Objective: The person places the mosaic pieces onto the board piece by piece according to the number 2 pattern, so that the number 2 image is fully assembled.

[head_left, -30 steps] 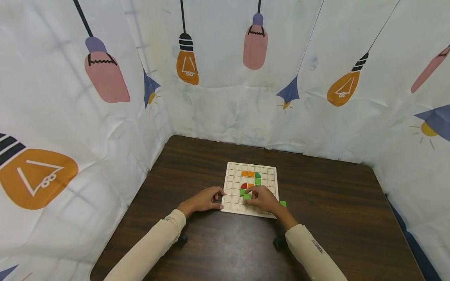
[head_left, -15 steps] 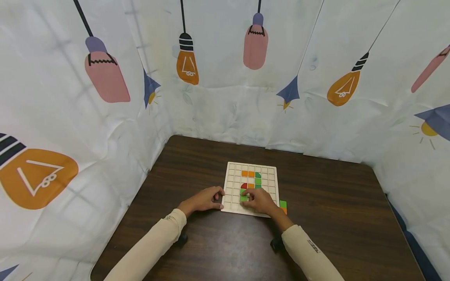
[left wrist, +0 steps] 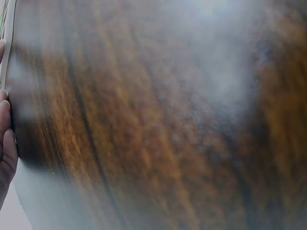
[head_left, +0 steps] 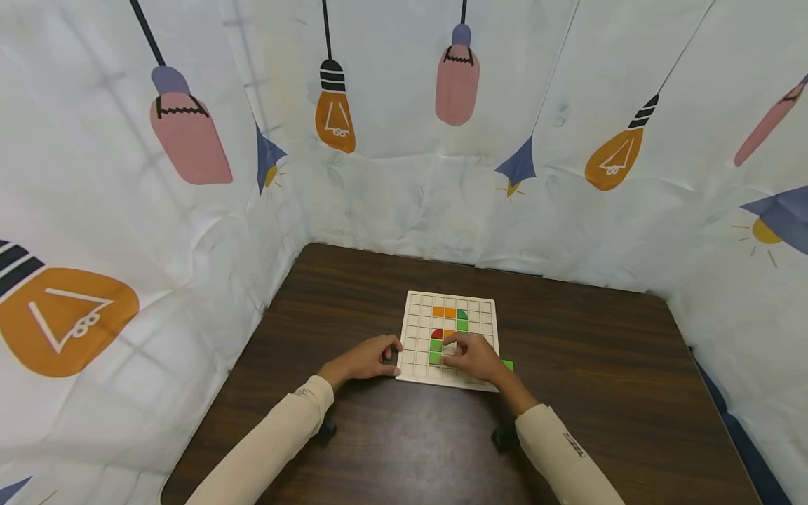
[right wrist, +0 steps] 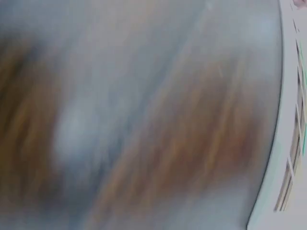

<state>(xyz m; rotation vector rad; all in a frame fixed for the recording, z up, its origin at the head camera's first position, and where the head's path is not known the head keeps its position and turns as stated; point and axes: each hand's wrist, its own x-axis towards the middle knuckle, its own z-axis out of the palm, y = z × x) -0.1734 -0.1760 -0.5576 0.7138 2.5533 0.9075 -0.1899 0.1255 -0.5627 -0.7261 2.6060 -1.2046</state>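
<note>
A pale square grid board (head_left: 416,315) lies on the dark table. It bears several tiles: two orange ones (head_left: 444,312) and a dark green one (head_left: 463,315) at the back, a red one (head_left: 437,334) further forward, and two light green tiles (head_left: 436,351) one before the other. My left hand (head_left: 369,358) touches the board's left edge with thumb and fingers. In the left wrist view its fingers (left wrist: 6,148) show at that edge. My right hand (head_left: 472,356) is over the board, thumb and fingers apart beside the light green tiles, holding nothing I can see.
Another light green tile (head_left: 508,365) lies off the board's right edge, partly hidden by my right wrist. The brown table (head_left: 587,365) meets a white printed curtain (head_left: 404,196) at the back and left.
A light green tile pinched by my right hand has been set down on the board as the front one of its column. The right hand then moved slightly right. The left hand stayed put.
</note>
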